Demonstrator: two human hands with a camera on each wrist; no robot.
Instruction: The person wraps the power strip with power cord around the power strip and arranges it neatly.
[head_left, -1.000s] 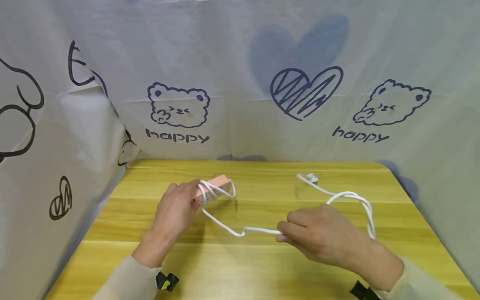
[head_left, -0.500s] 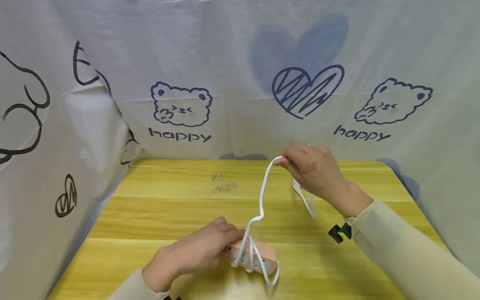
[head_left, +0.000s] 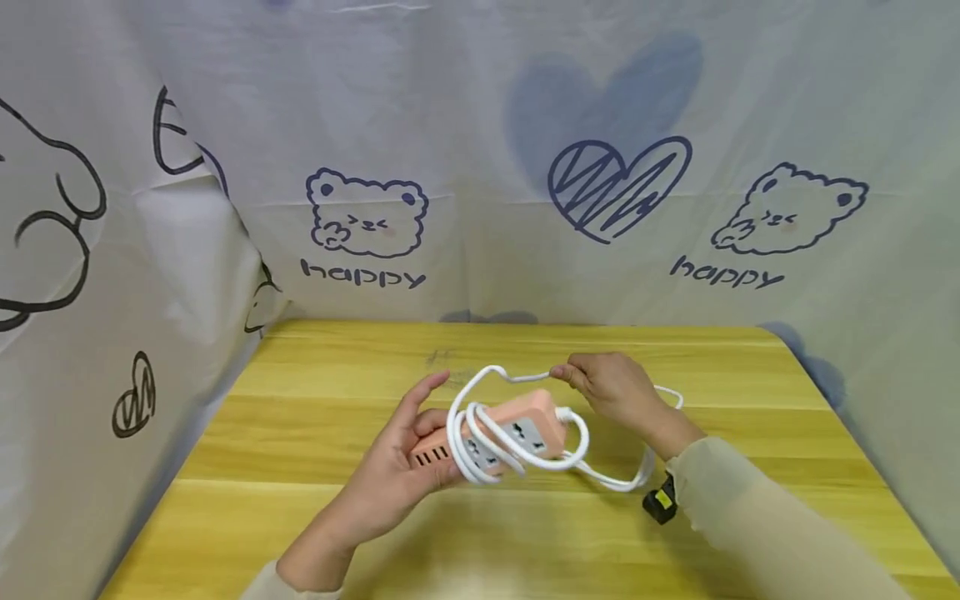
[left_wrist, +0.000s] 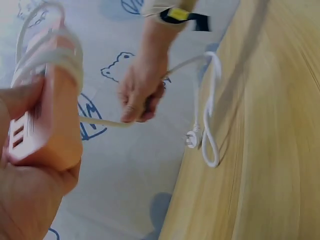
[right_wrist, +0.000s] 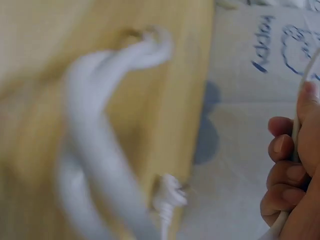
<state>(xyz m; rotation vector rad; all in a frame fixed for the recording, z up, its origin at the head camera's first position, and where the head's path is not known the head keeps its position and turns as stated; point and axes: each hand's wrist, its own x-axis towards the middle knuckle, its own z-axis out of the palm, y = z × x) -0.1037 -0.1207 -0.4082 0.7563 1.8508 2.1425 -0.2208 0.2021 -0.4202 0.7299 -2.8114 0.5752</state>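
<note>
A pink power strip [head_left: 532, 417] with white socket faces is held over the table in my left hand [head_left: 393, 467], thumb in front and fingers behind it. Several turns of its white cord [head_left: 487, 437] wrap around the body. To the right, my right hand [head_left: 618, 392] grips the cord, its fingers curled round it, and a length of cord runs from the strip to the fist. Beyond the fist the cord hangs in a loop. The left wrist view shows the plug [left_wrist: 192, 138] dangling at the cord's far end; it also appears in the right wrist view, blurred cord beside it.
Light wood-grain table [head_left: 300, 400] lies beneath both hands. A white cloth [head_left: 480, 108] printed with bears and hearts hangs behind it and along the sides. Dark marks [head_left: 442, 358] show on the tabletop behind the strip.
The strip swung from left of centre down to the front, then up to the middle, turning its sockets toward me. My right hand rose with the cord, then came lower; more cord wraps the strip.
</note>
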